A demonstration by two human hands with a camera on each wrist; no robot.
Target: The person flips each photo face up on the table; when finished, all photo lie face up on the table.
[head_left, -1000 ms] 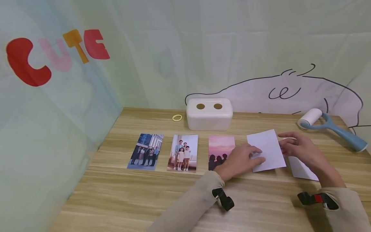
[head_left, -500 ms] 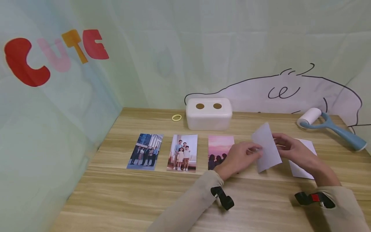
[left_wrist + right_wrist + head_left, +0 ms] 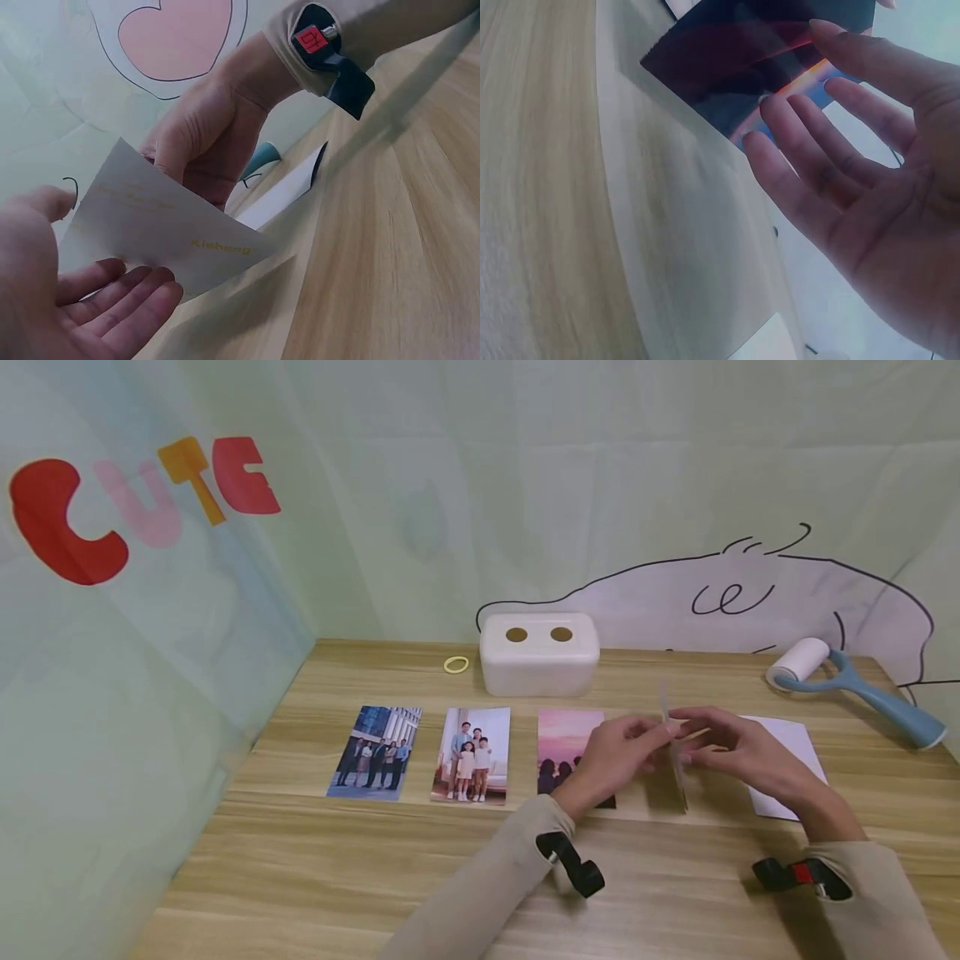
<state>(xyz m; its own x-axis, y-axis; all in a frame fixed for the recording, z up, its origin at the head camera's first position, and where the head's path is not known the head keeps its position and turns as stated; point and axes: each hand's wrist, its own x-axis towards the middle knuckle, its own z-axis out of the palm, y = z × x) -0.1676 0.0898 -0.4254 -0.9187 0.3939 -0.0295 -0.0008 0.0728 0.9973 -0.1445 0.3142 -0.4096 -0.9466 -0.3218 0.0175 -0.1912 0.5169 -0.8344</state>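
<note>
A photo print point(image 3: 682, 789) stands nearly edge-on above the table between my two hands in the head view. Its white back point(image 3: 157, 214), with faint yellow print, faces my left hand point(image 3: 609, 753), whose extended fingers touch it while the thumb lies by its edge. The dark picture side point(image 3: 735, 60), with an orange and blue streak, faces my right hand point(image 3: 750, 762). Bent fingers and thumb of that hand hold the print. Beneath the left hand lies a pink sunset photo point(image 3: 562, 743), partly covered. To the right, a white-backed print point(image 3: 798, 747) is half hidden by the right hand.
Left on the wooden table point(image 3: 315, 868) lie a group photo by buildings point(image 3: 375, 753) and a family photo point(image 3: 471, 756). Behind them are a yellow ring point(image 3: 456, 665) and a white box with two holes point(image 3: 538, 668). A lint roller point(image 3: 862, 685) lies at the back right.
The held print has turned from showing its white back to standing edge-on in the head view. My right hand has moved left, closer to the left hand, uncovering more of the white-backed print.
</note>
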